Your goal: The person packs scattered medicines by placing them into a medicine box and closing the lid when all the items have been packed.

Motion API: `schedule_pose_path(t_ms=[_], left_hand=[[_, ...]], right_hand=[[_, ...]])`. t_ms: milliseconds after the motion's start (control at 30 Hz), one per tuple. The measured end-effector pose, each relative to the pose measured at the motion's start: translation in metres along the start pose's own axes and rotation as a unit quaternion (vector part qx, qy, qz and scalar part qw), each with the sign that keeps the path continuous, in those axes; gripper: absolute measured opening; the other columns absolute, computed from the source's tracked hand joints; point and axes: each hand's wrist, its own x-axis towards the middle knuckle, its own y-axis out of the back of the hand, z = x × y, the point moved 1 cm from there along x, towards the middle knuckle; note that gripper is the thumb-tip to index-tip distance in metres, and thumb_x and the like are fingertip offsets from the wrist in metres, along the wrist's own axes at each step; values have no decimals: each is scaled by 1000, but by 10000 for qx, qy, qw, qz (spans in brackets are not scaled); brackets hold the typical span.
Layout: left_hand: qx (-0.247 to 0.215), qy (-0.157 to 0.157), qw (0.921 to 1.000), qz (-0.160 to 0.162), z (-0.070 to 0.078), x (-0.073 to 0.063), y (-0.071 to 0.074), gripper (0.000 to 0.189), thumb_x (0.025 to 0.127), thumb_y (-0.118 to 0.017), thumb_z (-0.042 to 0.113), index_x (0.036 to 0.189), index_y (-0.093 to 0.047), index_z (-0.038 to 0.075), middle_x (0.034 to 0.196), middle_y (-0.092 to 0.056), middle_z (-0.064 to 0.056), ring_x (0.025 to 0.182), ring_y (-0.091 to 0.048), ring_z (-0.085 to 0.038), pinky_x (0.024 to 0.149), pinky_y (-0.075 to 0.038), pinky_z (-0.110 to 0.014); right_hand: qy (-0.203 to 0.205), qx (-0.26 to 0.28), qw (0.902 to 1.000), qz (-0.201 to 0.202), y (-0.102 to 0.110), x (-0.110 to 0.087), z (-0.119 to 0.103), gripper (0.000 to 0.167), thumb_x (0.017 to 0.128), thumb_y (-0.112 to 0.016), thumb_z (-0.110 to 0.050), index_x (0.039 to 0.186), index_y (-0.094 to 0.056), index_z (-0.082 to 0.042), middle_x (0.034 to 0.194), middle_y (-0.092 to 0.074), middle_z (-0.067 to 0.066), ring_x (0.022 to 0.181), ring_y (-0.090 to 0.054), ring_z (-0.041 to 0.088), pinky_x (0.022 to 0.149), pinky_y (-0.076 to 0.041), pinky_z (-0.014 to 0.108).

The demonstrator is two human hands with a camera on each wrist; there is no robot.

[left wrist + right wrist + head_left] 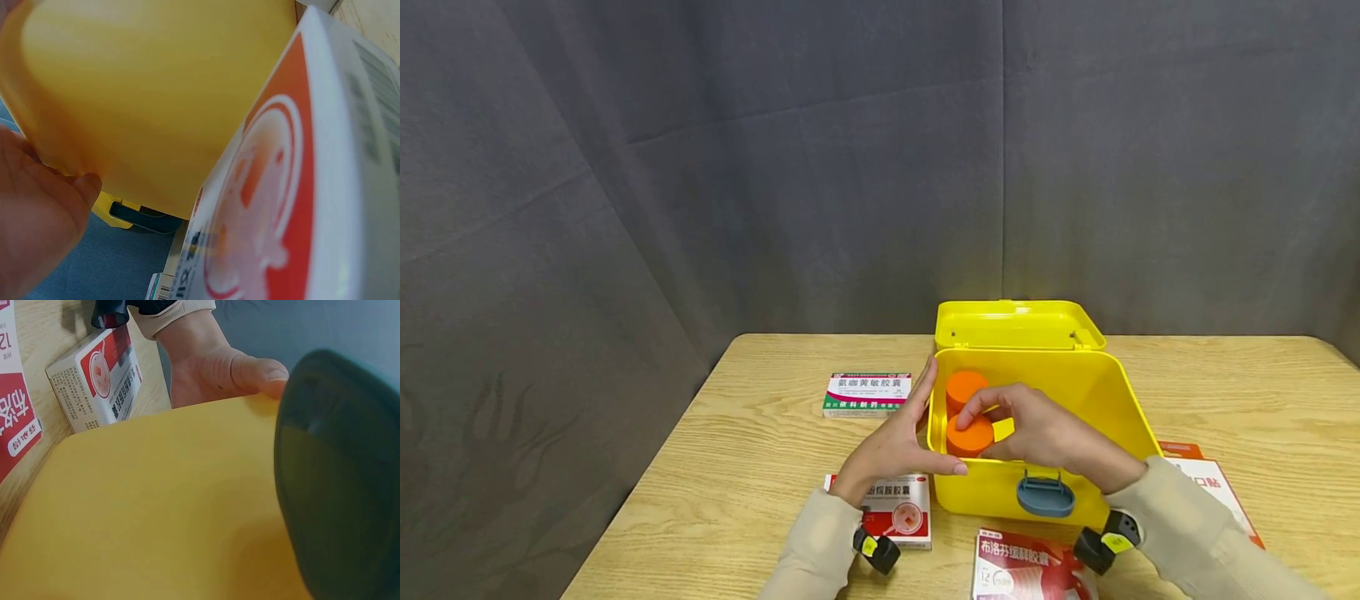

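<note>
- The right hand (1037, 425) reaches into the yellow box (951, 492), fingers bent and slightly parted, pinching the front orange container (970, 439): index fingertip on its round top, thumb low at its side.
- Just beyond those fingertips, inside the same box, is the rear orange container (966, 386).
- The left hand (891, 450) is spread wide, thumb and fingers well apart: its straight fingers lie along the box's left side, its thumb touches the front rim.
- Farther past the right fingers, the yellow lid (1018, 325) stands open; nearer the wearer than them, the blue-grey latch (1047, 497) hangs on the front wall.
- To the left of the left fingers lies the green-and-white capsule carton (865, 398).
- Below the left thumb, a red-and-white capsule carton (904, 521) is partly hidden by the wrist.
- Nearer the wearer than both hands' fingers is the red ibuprofen carton (1022, 571).
- Right of the right fingers, beyond the box, another red-and-white carton (1221, 492) lies on the wooden table (700, 500).
</note>
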Motion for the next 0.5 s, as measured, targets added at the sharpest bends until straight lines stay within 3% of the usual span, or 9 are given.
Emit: schedule_pose_path(t_ms=[500], left_hand=[[-49,-47,10000,-4,0,0,0,117,79,-80,25,156,7,26,160,10,12,145,-10,-14,110,-27,-27]], right_hand=[[-97,283,9994,-164,1,-1,-2,29,79,-79,-3,106,-71,-10,109,-65,3,101,-58,29,89,-52,42]])
